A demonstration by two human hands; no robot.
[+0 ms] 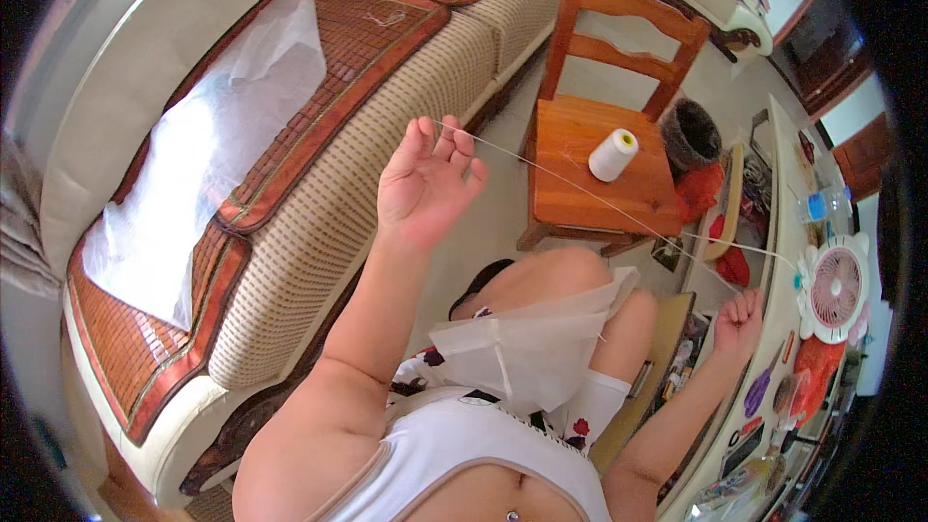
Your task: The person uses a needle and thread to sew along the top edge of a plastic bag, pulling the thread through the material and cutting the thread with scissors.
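Observation:
A white thread (580, 188) is stretched slantwise across the view, between my two raised hands. My left hand (433, 185), palm toward me, pinches one end of it between thumb and fingertips, the other fingers loosely spread. Far off to the right, beside the table edge, my right hand (738, 322) is closed on the thread's other part. Across my lap rests a sheer whitish fabric piece (518, 355), seamed down its middle, touched by neither hand. A cone of white thread (613, 155) stands on a wooden chair (573, 130) before me; its link to the stretched thread cannot be made out.
A sofa with brown mats (348, 65) runs along the left, bearing translucent white sheets (217, 138) and a loose bit of thread (388, 17). At right, a table (786, 232) carries a white fan (836, 283) and a plastic bottle (823, 204). A dark bin (691, 134) stands beside the chair.

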